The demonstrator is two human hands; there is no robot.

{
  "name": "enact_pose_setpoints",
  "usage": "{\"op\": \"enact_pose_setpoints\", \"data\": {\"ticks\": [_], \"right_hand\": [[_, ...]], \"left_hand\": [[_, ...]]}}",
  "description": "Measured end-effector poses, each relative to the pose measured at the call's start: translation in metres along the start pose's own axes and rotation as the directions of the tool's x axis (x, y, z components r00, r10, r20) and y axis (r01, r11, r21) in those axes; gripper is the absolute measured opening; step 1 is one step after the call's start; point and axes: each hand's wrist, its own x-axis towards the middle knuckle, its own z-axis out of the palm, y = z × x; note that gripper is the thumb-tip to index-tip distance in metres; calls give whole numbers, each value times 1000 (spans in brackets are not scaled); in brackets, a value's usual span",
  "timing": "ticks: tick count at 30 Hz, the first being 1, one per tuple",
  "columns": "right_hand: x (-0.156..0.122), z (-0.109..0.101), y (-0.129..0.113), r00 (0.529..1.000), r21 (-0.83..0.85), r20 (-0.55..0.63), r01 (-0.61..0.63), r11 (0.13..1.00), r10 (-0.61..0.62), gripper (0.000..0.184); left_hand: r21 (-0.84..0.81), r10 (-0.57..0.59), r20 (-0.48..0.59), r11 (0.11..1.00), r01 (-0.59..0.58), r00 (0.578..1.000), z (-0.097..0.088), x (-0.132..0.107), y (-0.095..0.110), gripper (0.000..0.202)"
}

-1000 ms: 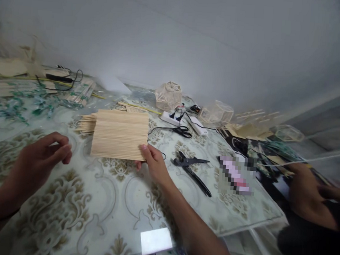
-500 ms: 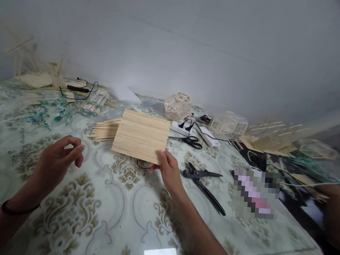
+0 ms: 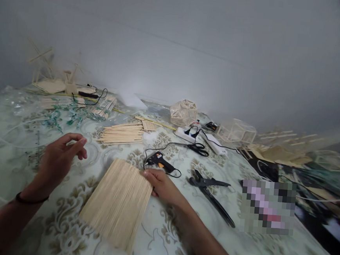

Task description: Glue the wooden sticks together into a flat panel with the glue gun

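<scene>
A flat panel of thin wooden sticks set side by side [image 3: 117,204] is held by its upper right corner in my right hand [image 3: 161,185], thumb on top. It tilts towards me over the patterned tablecloth [image 3: 162,225]. My left hand [image 3: 60,156], with a dark band at the wrist, hovers to the left of the panel. Its fingers are loosely curled with nothing visible between them. Beyond the panel lies a pile of loose wooden sticks [image 3: 122,133]. A black glue gun [image 3: 161,162] rests just behind my right hand.
Pruner-like black cutters [image 3: 211,197] lie at right, near a blurred patch [image 3: 263,207]. Black scissors [image 3: 197,148] lie by a white power strip [image 3: 187,135]. A stick-built ball [image 3: 183,113] and plastic wrapping [image 3: 19,102] stand further back. Cables cross the cloth.
My right hand has lowered the panel towards me and turned it, its sticks now running away from me. The glue gun and stick pile are uncovered. The view has shifted slightly.
</scene>
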Motion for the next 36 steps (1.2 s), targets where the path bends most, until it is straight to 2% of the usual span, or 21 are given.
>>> {"op": "enact_pose_setpoints", "data": {"ticks": [6, 10, 13, 17, 21, 25, 29, 31, 34, 36], "right_hand": [[21, 15, -16, 990, -281, 127, 88, 956, -54, 54], [50, 20, -29, 978, -509, 163, 195, 838, -129, 32], [81, 19, -33, 978, -663, 104, 204, 720, -181, 19], [124, 17, -27, 974, -802, -22, 117, 586, -224, 28], [149, 17, -18, 971, -873, -33, 88, 480, -238, 30], [155, 19, -19, 970, -912, -1, 99, 399, -242, 31], [149, 26, -30, 968, -932, 17, 106, 348, -252, 32], [140, 33, -35, 965, -931, 34, 125, 343, -260, 31], [119, 47, -35, 961, -912, 93, 187, 365, -259, 24], [106, 56, -31, 959, -892, 125, 222, 394, -255, 19]], "left_hand": [[-85, 17, 41, 996, -14, 999, 3, 1, -4, 23], [-105, 54, 14, 993, -52, 998, 4, 6, -13, 21], [-98, 75, -18, 992, -77, 997, 5, 9, -20, 21], [-48, 90, -28, 995, -92, 996, 6, 10, -20, 24], [30, 102, -5, 994, -102, 995, 5, 6, -16, 38], [73, 118, 53, 990, -121, 992, 3, 2, -14, 47], [109, 166, 107, 978, -178, 980, 1, 5, -17, 31], [140, 209, 137, 964, -228, 968, -1, 9, -20, 32], [203, 273, 264, 922, -330, 925, -2, 12, -23, 32], [231, 281, 411, 888, -398, 867, 0, 11, -24, 29]]}}
